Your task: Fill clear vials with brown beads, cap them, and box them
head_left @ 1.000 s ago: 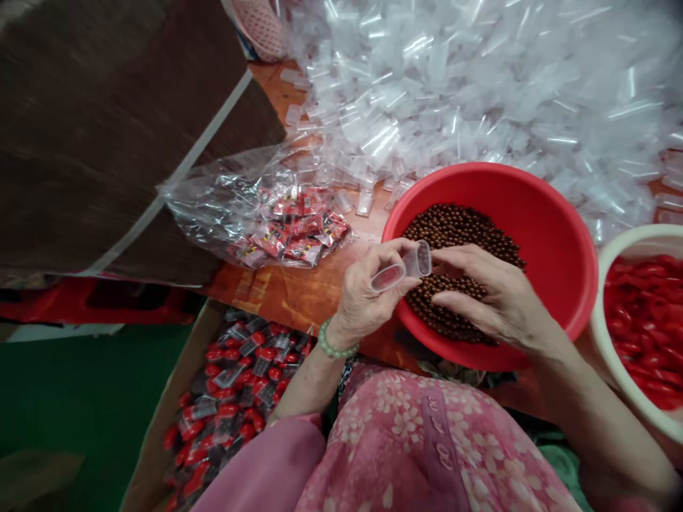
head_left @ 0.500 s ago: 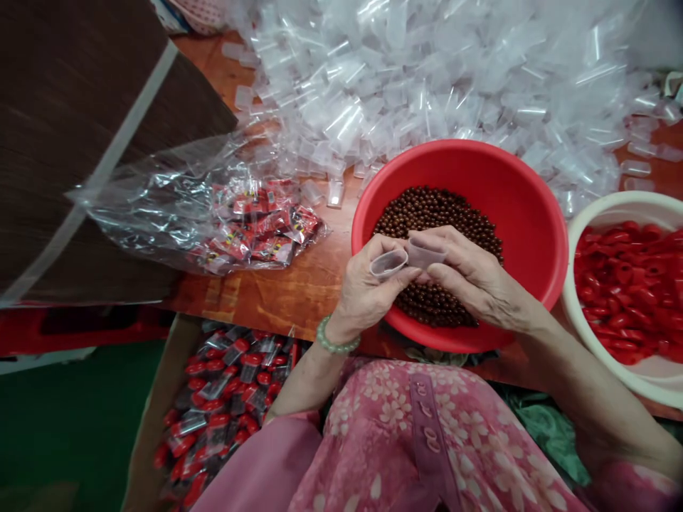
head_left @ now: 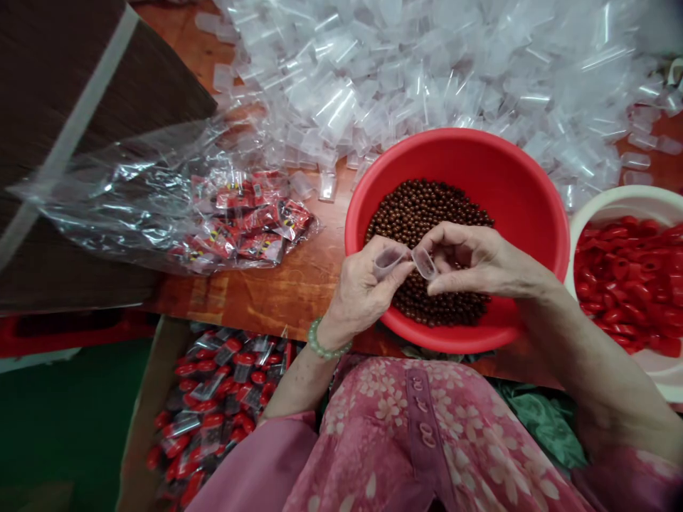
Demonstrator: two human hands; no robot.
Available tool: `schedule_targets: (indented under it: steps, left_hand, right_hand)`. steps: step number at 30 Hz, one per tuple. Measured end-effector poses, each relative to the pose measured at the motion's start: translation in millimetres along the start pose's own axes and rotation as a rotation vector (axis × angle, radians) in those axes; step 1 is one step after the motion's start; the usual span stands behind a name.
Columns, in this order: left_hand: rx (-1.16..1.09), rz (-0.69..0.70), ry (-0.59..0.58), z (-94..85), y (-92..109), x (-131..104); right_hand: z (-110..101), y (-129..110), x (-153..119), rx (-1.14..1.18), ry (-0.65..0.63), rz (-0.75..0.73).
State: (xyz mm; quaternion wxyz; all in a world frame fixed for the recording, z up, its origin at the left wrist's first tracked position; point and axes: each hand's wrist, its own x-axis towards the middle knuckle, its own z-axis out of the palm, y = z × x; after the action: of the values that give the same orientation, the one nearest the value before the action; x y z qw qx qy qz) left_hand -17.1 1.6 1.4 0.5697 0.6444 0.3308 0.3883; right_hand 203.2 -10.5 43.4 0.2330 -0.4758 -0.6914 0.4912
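My left hand (head_left: 356,288) is closed around a small clear plastic container (head_left: 388,262), its oval mouth facing up toward me. A second clear plastic container (head_left: 424,263) is pinched in my right hand (head_left: 483,259), tilted, with its opening toward me. The two containers are almost touching; I cannot tell whether they meet. Both hands are above the near left part of a red basin (head_left: 533,185). Beneath them in the basin lies a heap of small shiny brown balls (head_left: 421,206), partly hidden by my fingers.
A big pile of clear plastic containers (head_left: 405,78) covers the back of the wooden table (head_left: 256,295). Left lies a clear bag of red packets (head_left: 250,220). A white basin (head_left: 581,206) with red plastic caps (head_left: 629,284) stands right. Below left, a box holds red-capped containers (head_left: 213,405).
The right-hand container has turned from upright to tilted, and my right fingers have spread apart somewhat around it. The left-hand container is tipped slightly more. The view has shifted a little.
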Motion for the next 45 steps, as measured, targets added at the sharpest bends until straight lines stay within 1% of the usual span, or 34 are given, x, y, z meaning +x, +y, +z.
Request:
schedule_targets:
  steps: [1,3,4,5,7,10,12,14,16,19,24,27,30,32,35,37,38,41,45]
  left_hand:
    - [-0.003,0.012,0.063,1.2,-3,0]
    - [-0.05,0.028,0.162,4.6,-8,1]
    - [-0.08,0.034,0.193,6.5,-11,1]
    - [-0.105,0.042,0.214,8.4,-12,1]
    - [-0.122,0.063,0.241,11.6,-14,0]
    - [-0.116,0.083,0.279,14.4,-14,0]
    - [-0.123,0.096,0.29,15.2,-14,1]
    - [-0.124,0.107,0.293,15.7,-15,2]
    - [-0.112,0.119,0.304,16.2,-17,3]
    - [-0.103,0.14,0.316,17.1,-20,4]
    - [-0.062,0.149,0.335,16.6,-25,2]
    - [-0.04,0.139,0.331,14.5,-27,1]
    - [0.044,0.133,0.284,11.2,-24,1]
    - [0.155,0.113,0.202,9.4,-20,2]
    - [0.345,0.104,0.034,9.1,-12,5]
    - [0.404,0.132,-0.052,10.9,-9,7]
    - [0.395,0.135,-0.085,12.4,-8,8]
    - [0.237,0.069,-0.152,18.9,-9,10]
    - [-0.115,-0.046,-0.174,29.1,-14,10]
  right_hand:
    - [-5,5,3,-0.216,0.018,0.021]
    - [-16,19,11,-0.697,0.04,0.111]
    - [-22,27,15,-0.891,0.022,0.17]
    - [-26,35,18,-1.03,-0.016,0.226]
    - [-30,48,26,-1.157,-0.1,0.288]
    - [-22,54,37,-1.177,-0.2,0.281]
    - [-11,51,44,-1.132,-0.268,0.232]
    - [1,46,50,-1.032,-0.324,0.176]
    - [9,44,53,-0.906,-0.325,0.147]
    - [14,46,51,-0.661,-0.25,0.103]
    - [7,43,39,-0.149,-0.11,-0.006]
    - [-1,34,29,0.044,-0.031,-0.025]
    - [-8,26,16,0.191,0.03,0.0]
    - [-12,25,7,0.232,0.072,0.003]
    - [-17,28,-3,0.219,0.121,-0.008]
    - [-19,31,-8,0.201,0.157,-0.024]
    - [-19,33,-10,0.191,0.166,-0.04]
    - [-18,33,-13,0.164,0.134,-0.111]
    - [-15,30,-14,0.196,0.133,-0.175]
